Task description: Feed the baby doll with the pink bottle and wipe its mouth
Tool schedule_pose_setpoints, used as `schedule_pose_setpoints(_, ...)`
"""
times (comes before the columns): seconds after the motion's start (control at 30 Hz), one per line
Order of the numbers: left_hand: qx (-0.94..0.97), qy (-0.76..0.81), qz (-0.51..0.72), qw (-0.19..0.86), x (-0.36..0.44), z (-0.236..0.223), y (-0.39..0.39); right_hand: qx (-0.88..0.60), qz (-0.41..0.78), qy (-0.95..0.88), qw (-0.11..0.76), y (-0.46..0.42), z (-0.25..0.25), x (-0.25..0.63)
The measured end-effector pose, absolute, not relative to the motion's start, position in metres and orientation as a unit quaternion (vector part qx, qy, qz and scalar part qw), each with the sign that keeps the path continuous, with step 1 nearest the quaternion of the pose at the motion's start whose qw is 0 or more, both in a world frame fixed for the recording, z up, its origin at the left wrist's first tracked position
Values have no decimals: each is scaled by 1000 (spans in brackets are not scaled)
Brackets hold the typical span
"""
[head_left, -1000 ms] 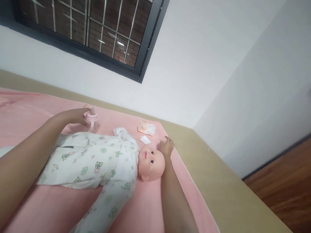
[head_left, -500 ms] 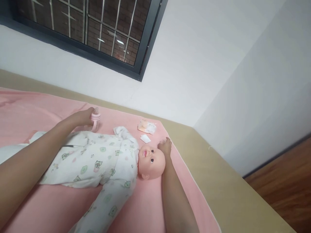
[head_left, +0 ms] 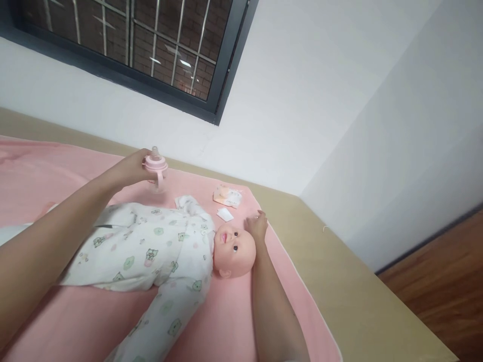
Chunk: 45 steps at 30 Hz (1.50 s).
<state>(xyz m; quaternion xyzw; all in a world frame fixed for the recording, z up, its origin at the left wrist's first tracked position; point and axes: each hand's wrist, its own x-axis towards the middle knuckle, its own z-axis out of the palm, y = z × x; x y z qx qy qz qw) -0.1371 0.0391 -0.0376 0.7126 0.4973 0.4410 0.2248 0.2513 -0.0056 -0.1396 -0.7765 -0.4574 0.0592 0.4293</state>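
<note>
Head view, and on the left the soft pink fabric cover [head_left: 75, 168] spreads flat with a few gentle creases. Here's my left hand [head_left: 136, 167], wrapped around the pink-and-clear plastic baby bottle [head_left: 156, 165], and up it goes! A second ago it sat lower, beside the doll's clothing; now it's higher and further right, teat pointing up, so I judge it's being carried clear of the cover. Its collar is round and glossy, its handle a smooth curve, its see-through body faint against the pink.

Below, the bald vinyl baby doll in white printed cloth [head_left: 151, 246] lies on its back, sleeves rumpled, head smooth and rounded. Beyond it sit a crinkled white-and-orange packet [head_left: 228, 196] and, just nearer, a flat white square piece [head_left: 225, 214]. My right hand [head_left: 257, 226] rests past the doll's head, about where it was, fingers loosely curled; whether they're gripping anything I cannot tell. Furthest right, the matte tan board [head_left: 320, 266] meets reddish-brown wood grain [head_left: 445, 291].
</note>
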Motion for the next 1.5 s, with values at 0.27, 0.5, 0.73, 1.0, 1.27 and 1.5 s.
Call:
schedule_pose_setpoints(0.27, 732, 403, 455, 306, -90, -13, -3, -582, 138, -491, 633, -9, -59, 218)
schedule_pose_setpoints(0.5, 805, 349, 427, 218, -71, -8, -33, -375, 249, -629, 634, -64, -1, 148)
schedule_pose_setpoints(0.73, 847, 364, 351, 162, -65, -2, -55, -365, 207, -676, 606, -89, 0, 112)
schedule_pose_setpoints(1.0, 849, 370, 342, 159, -61, 1, -65, -397, 173, -753, 495, -95, 1, 114)
schedule_pose_setpoints(1.27, 831, 385, 361, 175, -60, 7, -70, -394, 233, -723, 517, -90, -7, 109)
schedule_pose_setpoints(1.5, 828, 390, 378, 145, -54, 5, -70, -394, 316, -657, 559, -90, -7, 105)
